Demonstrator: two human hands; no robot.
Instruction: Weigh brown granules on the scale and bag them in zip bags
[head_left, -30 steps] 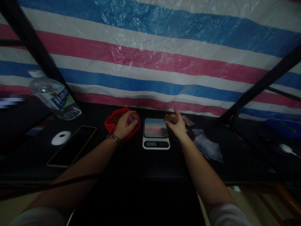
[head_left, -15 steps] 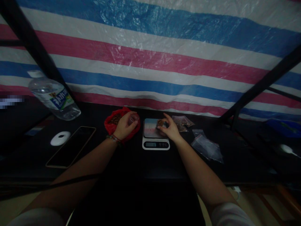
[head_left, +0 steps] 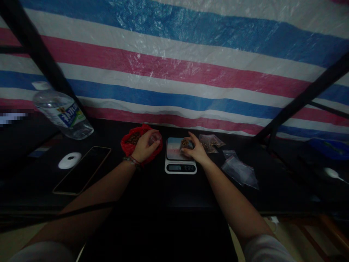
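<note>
My left hand (head_left: pixel 143 147) is closed around a small clear cup (head_left: pixel 155 138), held over the right side of a red plastic bag (head_left: pixel 125 146). Inside that bag lie small brown pieces (head_left: pixel 133 138). On the other side, the thumb and fingers of my right hand (head_left: pixel 198 150) grip a small clear container of brown bits (head_left: pixel 184 143). It is at the right part of a kitchen scale's plate (head_left: pixel 173 149); whether it rests on the plate or hovers just above, I cannot tell. The scale's display (head_left: pixel 175 167) is lit, its figures too small to read.
Filled zip bags (head_left: pixel 211 141) lie behind my right hand, flat clear zip bags (head_left: pixel 241 173) to its right. On the left are a phone (head_left: pixel 83 169), a white oval case (head_left: pixel 69 160) and a large clear bottle (head_left: pixel 64 111). A striped plastic sheet (head_left: pixel 174 83) hangs behind the table.
My right hand has shifted slightly left over the scale with the container of brown bits. My left hand and its cup have hardly moved.
</note>
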